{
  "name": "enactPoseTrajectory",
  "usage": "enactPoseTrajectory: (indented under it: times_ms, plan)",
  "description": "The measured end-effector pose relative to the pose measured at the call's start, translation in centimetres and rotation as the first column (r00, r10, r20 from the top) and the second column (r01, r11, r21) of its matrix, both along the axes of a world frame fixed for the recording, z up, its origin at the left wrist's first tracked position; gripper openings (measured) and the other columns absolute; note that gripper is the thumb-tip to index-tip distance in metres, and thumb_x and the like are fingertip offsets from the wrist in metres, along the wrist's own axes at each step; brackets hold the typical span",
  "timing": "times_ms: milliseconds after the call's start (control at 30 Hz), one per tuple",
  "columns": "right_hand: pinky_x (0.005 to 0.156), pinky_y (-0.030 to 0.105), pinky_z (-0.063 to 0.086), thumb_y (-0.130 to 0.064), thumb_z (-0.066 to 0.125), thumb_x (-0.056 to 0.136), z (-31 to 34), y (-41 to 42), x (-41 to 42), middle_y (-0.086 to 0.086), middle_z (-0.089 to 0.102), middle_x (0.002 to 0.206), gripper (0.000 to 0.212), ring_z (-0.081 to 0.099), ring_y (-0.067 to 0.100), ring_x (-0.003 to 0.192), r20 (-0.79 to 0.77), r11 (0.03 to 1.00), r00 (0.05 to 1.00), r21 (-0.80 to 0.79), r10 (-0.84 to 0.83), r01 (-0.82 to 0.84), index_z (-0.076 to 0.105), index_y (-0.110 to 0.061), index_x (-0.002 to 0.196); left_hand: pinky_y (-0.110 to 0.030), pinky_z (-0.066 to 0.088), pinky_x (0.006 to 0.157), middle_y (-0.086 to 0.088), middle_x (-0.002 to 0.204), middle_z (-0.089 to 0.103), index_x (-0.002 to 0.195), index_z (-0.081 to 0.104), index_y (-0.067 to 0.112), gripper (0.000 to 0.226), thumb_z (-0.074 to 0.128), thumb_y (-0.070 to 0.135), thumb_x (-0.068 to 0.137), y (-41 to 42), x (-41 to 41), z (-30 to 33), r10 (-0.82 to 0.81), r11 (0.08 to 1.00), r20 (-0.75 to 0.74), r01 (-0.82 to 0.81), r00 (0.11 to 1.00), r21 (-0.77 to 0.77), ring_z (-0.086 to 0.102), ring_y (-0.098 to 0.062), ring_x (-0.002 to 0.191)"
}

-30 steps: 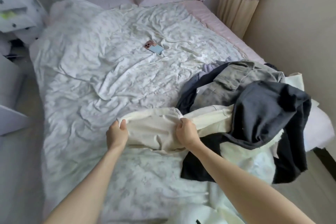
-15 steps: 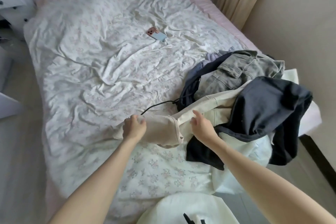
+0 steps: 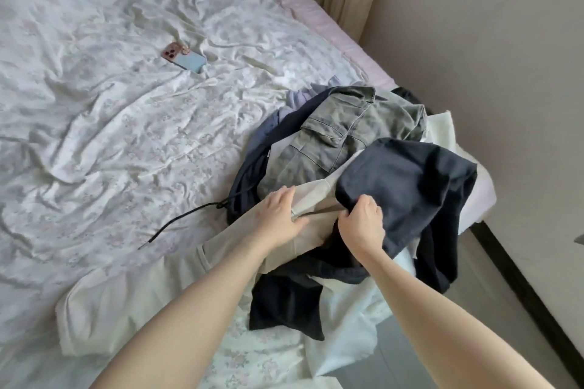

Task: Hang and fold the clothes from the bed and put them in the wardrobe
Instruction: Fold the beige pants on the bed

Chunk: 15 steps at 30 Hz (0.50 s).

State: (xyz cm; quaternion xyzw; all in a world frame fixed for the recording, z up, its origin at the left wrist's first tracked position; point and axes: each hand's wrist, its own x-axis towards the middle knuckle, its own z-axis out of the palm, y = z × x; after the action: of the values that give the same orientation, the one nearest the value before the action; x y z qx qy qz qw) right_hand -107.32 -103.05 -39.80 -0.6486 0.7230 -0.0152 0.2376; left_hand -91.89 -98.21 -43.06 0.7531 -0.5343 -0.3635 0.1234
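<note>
**Sorting the heap: the cream piece is being freed**

The clothes sit in a heap [image 3: 363, 167] at the near right corner of the bed [image 3: 126, 104], and none of it looks folded or hung yet, so I'd put the task near its start. The step in hand seems to be getting one garment clear of the rest: a cream garment [image 3: 132, 294] that runs from under the heap out to the left across the sheet, one end flat on the bed, the other buried.

The left hand [image 3: 279, 218] lies on the cream cloth where it goes into the heap, fingers fairly straight and spread, pressing down, not pinching. The right hand [image 3: 361, 224] is just beside it, fingers curled round the edge of a dark top [image 3: 407, 186] that drapes over the cream piece; it grips that edge as if to lift it off. Grey jeans [image 3: 344, 133] lie behind, partly on the cream cloth too.

The next move, as I judge it, calls for raising the dark top up and away to the right while the left hand keeps the cream cloth pinned or draws it leftward onto the open sheet, where there is room to fold. A black cord [image 3: 183, 221] trails from the heap across the sheet and may snag. A phone [image 3: 185, 58] lies further up the bed, well apart.
</note>
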Motion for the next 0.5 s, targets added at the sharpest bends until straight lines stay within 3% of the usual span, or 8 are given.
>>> enactPoseTrajectory:
  times_ms: [67,133,167,200,267,400,500]
  plan:
    - [0.072,0.039,0.037,-0.013,0.037,0.093,-0.1,-0.6,-1.6,0.01,0.052,0.095,0.004,0.05,0.036,0.095,0.053,0.997,0.997,-0.05,-0.051,0.053,0.033,-0.011,0.094,-0.044,0.01,0.114,-0.001,0.158,0.007,0.15,0.007,0.021,0.082,0.051,0.053,0.088,-2.3,-0.8,-0.5,-0.04,0.998,0.028,0.039,0.999,0.051,0.002,-0.027,0.144]
    - [0.068,0.036,0.033,-0.011,0.033,0.095,0.0,-0.8,-3.4,0.014,0.053,0.088,0.002,0.051,0.037,0.085,0.16,0.987,0.977,-0.056,-0.139,0.15,0.031,-0.011,0.095,-0.047,0.022,0.107,-0.003,0.15,0.029,0.143,0.026,0.023,0.062,0.046,0.05,0.091,-4.6,-1.7,-0.7,-0.088,0.994,0.061,0.084,0.994,0.065,0.019,-0.028,0.141]
    - [0.068,0.035,0.032,-0.011,0.032,0.097,0.2,-0.6,-4.1,0.014,0.052,0.088,0.001,0.05,0.035,0.084,0.228,0.973,0.952,-0.057,-0.205,0.223,0.032,-0.011,0.097,-0.044,0.031,0.097,-0.005,0.135,0.047,0.126,0.043,0.022,0.038,0.043,0.044,0.094,-5.5,-2.0,-0.6,-0.092,0.995,0.082,0.088,0.992,0.053,0.036,-0.029,0.131]
    - [0.067,0.034,0.033,-0.012,0.032,0.098,0.6,-0.5,-4.7,0.011,0.05,0.087,0.003,0.049,0.03,0.082,0.298,0.951,0.913,-0.051,-0.278,0.306,0.034,-0.01,0.099,-0.039,0.036,0.084,-0.007,0.113,0.057,0.102,0.048,0.02,0.018,0.04,0.035,0.097,-6.4,-2.4,-0.3,-0.075,0.997,0.075,0.074,0.994,0.021,0.05,-0.031,0.115]
    - [0.067,0.034,0.035,-0.014,0.033,0.099,1.6,-0.4,-5.2,0.005,0.048,0.085,0.007,0.048,0.021,0.079,0.408,0.91,0.839,-0.044,-0.361,0.413,0.036,-0.008,0.099,-0.035,0.034,0.064,-0.005,0.083,0.054,0.08,0.037,0.017,0.021,0.036,0.026,0.099,-6.7,-2.4,0.4,0.005,0.999,0.001,-0.005,1.0,-0.054,0.055,-0.031,0.086]
    - [0.074,0.037,0.036,-0.017,0.033,0.1,4.4,-0.8,-3.7,0.005,0.051,0.091,0.014,0.049,0.024,0.088,0.486,0.892,0.811,-0.124,-0.327,0.434,0.039,-0.006,0.106,-0.034,0.029,0.054,0.0,0.068,0.046,0.075,0.038,0.015,0.02,0.036,0.013,0.094,-4.8,0.0,2.5,0.157,0.971,-0.036,-0.161,0.987,-0.175,0.05,-0.032,0.075]
    - [0.073,0.036,0.034,-0.019,0.031,0.1,6.9,-0.1,-0.3,-0.004,0.047,0.083,0.015,0.048,0.023,0.087,0.513,0.91,0.824,-0.177,-0.239,0.375,0.039,-0.008,0.108,-0.036,0.037,0.062,-0.007,0.081,0.057,0.087,0.051,0.011,0.014,0.039,0.01,0.094,-2.2,3.6,4.8,0.298,0.914,-0.097,-0.314,0.949,-0.258,0.056,-0.034,0.085]
